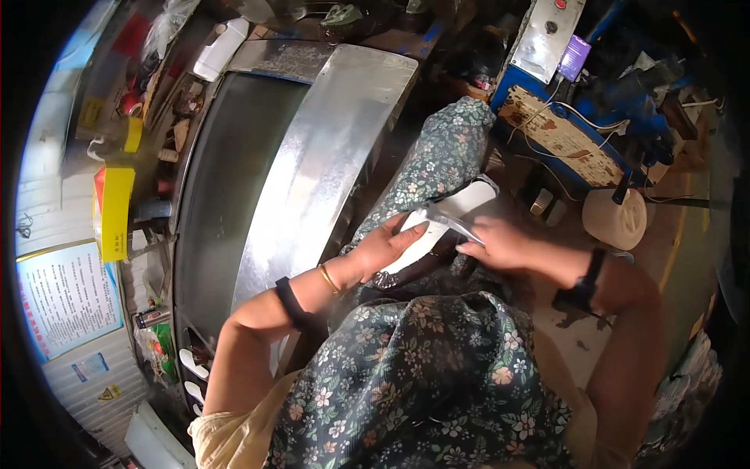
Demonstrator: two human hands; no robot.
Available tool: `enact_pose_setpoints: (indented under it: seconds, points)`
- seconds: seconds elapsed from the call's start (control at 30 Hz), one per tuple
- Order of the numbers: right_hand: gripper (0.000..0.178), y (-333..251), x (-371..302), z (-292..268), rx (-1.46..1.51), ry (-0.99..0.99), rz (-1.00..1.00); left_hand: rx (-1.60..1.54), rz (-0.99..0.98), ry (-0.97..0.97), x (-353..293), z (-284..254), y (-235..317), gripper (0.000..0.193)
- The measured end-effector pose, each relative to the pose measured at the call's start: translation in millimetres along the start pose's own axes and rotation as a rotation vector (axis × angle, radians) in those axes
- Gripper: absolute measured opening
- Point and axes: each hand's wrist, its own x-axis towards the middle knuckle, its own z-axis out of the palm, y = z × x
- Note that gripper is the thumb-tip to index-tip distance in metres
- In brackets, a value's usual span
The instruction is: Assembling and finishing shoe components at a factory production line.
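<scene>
A shoe point(406, 248) lies sole-up across my lap, with a long white sole face and dark, gathered leather around its toe end. My left hand point(380, 248) grips its side, the thumb resting on the white face. My right hand point(500, 241) is closed on a slim silver metal tool point(459, 226). Motion blurs that hand, and the tool's exact kind does not show. The tool's far end touches or nearly touches the white face close to my left fingers. Beneath the shoe is my dark floral apron point(406, 367).
A bench with a shiny metal edge point(320, 156) and a dark belt-like surface point(234, 156) runs along my left. To the right are a cream roll point(615, 220) and a blue-framed machine point(562, 133) with loose cables. Several white shoe soles point(194, 365) sit at lower left.
</scene>
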Motion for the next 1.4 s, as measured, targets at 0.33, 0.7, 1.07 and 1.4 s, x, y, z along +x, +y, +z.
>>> enact_pose_setpoints:
  seconds: [0.33,0.7,1.07,1.4]
  points:
    - [0.035,-20.2,-39.6,-77.4,0.586,-0.351,0.21,0.119,0.273,-0.134,-9.2,-9.0,18.3,0.059]
    - [0.038,6.9,-17.2,-33.3,0.263,-0.225,0.049,0.425,0.227,-0.082,11.0,-8.5,12.7,0.061]
    - [0.025,15.7,-50.7,55.0,0.221,0.21,0.187,-0.38,-0.426,-0.458,27.1,-0.2,55.6,0.073]
    - [0.025,-31.2,-101.9,16.3,0.268,0.133,0.147,-0.004,-0.372,-0.289,27.4,43.5,64.5,0.078]
